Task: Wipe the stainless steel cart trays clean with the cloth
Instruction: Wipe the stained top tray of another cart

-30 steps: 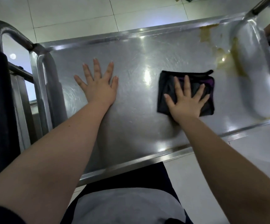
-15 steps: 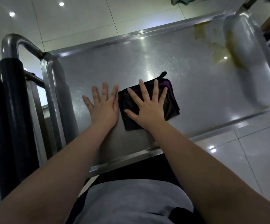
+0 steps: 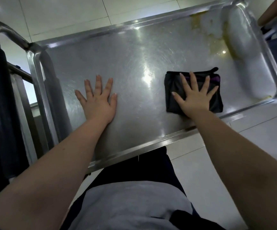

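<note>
The stainless steel cart tray (image 3: 134, 52) fills the middle of the head view. A folded black cloth with a purple edge (image 3: 215, 100) lies on its right half. My right hand (image 3: 194, 97) presses flat on the cloth with fingers spread. My left hand (image 3: 98, 100) rests flat on the bare metal at the tray's left, fingers spread, about a hand's width from the cloth. A yellow-brown stain (image 3: 217, 40) covers the far right corner of the tray, beyond the cloth.
The cart's tubular handle and dark upright (image 3: 5, 80) stand at the left. A raised rim (image 3: 151, 146) runs along the tray's near edge, close to my body. White floor tiles (image 3: 258, 127) lie around the cart. Someone else's arm (image 3: 273, 12) shows at the top right.
My right hand has slid the cloth from beside my left hand back to the right half of the tray. My left hand has stayed flat in the same place.
</note>
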